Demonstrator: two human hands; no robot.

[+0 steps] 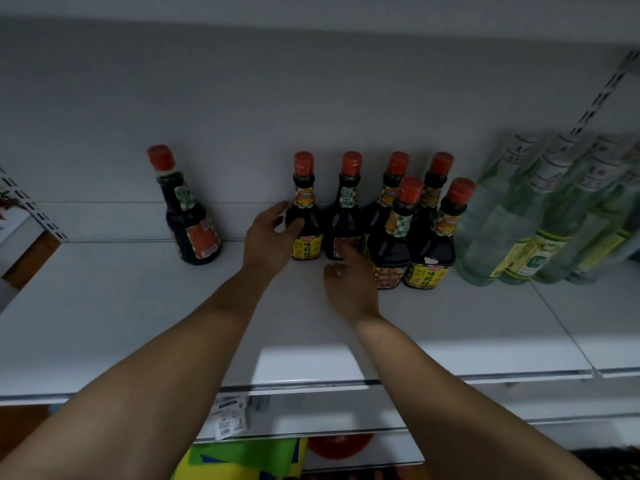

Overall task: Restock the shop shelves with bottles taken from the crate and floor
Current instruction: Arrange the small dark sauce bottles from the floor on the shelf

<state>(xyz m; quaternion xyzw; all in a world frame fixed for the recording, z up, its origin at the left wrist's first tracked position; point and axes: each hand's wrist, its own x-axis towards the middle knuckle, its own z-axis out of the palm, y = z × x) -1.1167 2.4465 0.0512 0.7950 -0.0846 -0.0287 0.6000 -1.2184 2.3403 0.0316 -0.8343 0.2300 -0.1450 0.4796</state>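
Several dark sauce bottles with red caps stand in a cluster on the white shelf (138,323). My left hand (268,237) grips the leftmost bottle of the cluster (306,216) around its body. My right hand (349,282) reaches with straight fingers and touches the label of the second bottle (344,220). Two more bottles stand in a front row, one (394,244) beside my right hand and one (434,247) to its right. A single sauce bottle (188,216) stands apart to the left.
Clear greenish bottles (533,220) fill the shelf's right side. A slotted upright (31,206) borders the left. Below the shelf edge hang price tags (228,417), with a lower shelf, a red lid (341,445) and green-yellow packaging (242,459) beneath.
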